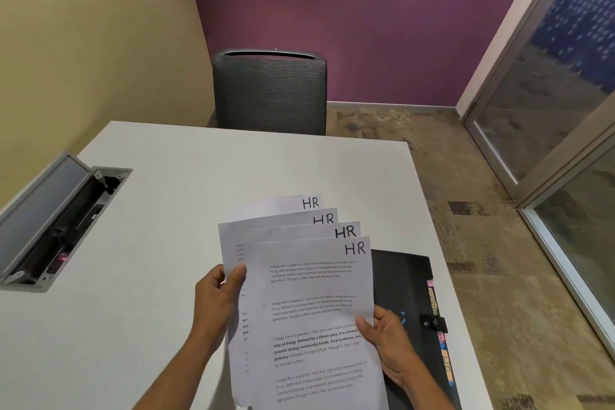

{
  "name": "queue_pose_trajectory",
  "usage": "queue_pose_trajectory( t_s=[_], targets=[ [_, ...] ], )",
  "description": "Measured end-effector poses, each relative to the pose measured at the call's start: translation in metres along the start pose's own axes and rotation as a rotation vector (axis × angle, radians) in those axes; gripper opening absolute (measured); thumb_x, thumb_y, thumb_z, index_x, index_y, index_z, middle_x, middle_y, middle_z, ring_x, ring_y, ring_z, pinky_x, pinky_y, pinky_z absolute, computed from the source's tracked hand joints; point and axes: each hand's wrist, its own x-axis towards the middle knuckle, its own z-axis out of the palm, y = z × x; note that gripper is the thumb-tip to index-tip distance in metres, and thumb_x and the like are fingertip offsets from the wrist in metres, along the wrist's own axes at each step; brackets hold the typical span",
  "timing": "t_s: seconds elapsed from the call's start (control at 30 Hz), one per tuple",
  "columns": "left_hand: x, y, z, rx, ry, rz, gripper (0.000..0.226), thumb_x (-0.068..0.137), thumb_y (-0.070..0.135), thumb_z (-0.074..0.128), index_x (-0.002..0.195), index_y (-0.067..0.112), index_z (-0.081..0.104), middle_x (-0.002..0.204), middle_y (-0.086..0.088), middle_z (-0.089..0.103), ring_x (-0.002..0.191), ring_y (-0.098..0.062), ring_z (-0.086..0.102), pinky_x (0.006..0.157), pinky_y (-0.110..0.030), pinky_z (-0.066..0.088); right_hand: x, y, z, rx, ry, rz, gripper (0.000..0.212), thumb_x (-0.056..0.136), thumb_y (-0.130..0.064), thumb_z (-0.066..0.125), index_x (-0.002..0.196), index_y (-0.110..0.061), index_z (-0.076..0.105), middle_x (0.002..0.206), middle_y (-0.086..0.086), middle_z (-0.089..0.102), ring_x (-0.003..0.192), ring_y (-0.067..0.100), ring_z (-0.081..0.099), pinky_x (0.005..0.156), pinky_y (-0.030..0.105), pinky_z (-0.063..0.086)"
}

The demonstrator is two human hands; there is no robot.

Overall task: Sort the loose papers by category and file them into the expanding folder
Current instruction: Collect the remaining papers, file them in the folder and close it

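Papers: four fanned white printed sheets marked HR (309,309), lower centre, are being held above the white table (166,210).
Left hand (216,299): thumb is pinching the left edge.
Right hand (387,339): thumb is gripping the right edge.
Folder: black expanding folder (406,280) is lying lower right, seemingly at the table's right edge.

There is only one view, worn on the person's head, looking forward and steeply down over the white surface (166,243). The hands (213,303) sit close at the near edge; a chair (269,93) and the walls stand far.
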Motion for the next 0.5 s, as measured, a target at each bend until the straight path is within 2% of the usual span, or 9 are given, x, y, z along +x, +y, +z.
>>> queue_pose_trajectory(
  t_s=[0.07,0.2,0.33,0.43,0.5],
  targets=[
    [0.001,0.000,-0.001,-0.004,0.003,-0.004,0.017,0.092,0.020,0.066,0.094,0.003,0.067,0.089,-0.010,0.076,0.081,-0.033,0.073,0.073,-0.045,0.059,-0.001,-0.001,0.000,0.001,-0.007,0.009,0.079,0.058,-0.026,0.092,0.124,0.002,0.060,0.118,0.024,0.069,0.106,0.043,0.068,0.083,0.047,0.060],
    [0.001,0.001,0.000,-0.027,0.014,-0.019,0.017,0.092,0.018,0.066,0.093,0.001,0.066,0.089,-0.015,0.075,0.081,-0.037,0.072,0.072,-0.046,0.060,-0.002,-0.004,0.002,-0.005,-0.022,0.046,0.080,0.061,-0.025,0.092,0.128,0.002,0.056,0.123,0.023,0.067,0.111,0.042,0.066,0.088,0.050,0.057],
    [-0.003,0.006,0.001,-0.054,-0.039,-0.035,0.017,0.086,0.011,0.072,0.099,0.002,0.065,0.094,-0.014,0.075,0.080,-0.037,0.073,0.069,-0.045,0.061,0.000,-0.004,0.007,-0.044,-0.058,0.118,0.047,0.089,-0.005,0.065,0.134,-0.005,0.050,0.128,0.017,0.066,0.117,0.037,0.063,0.099,0.054,0.051],
    [-0.003,0.010,0.000,-0.041,-0.084,-0.023,0.029,0.080,0.003,0.076,0.106,0.008,0.063,0.101,-0.011,0.074,0.083,-0.031,0.074,0.066,-0.040,0.061,0.005,0.005,0.010,-0.075,-0.099,0.166,0.044,0.096,-0.005,0.058,0.138,-0.010,0.047,0.134,0.014,0.063,0.122,0.035,0.060,0.105,0.057,0.045],
    [-0.002,0.012,-0.001,-0.033,-0.108,-0.013,0.049,0.078,0.000,0.078,0.117,0.021,0.058,0.106,-0.005,0.074,0.088,-0.026,0.074,0.069,-0.039,0.061,0.008,0.009,0.014,-0.084,-0.100,0.176,0.046,0.097,-0.005,0.057,0.141,-0.010,0.046,0.136,0.014,0.061,0.124,0.036,0.059,0.107,0.058,0.043]
  ],
)
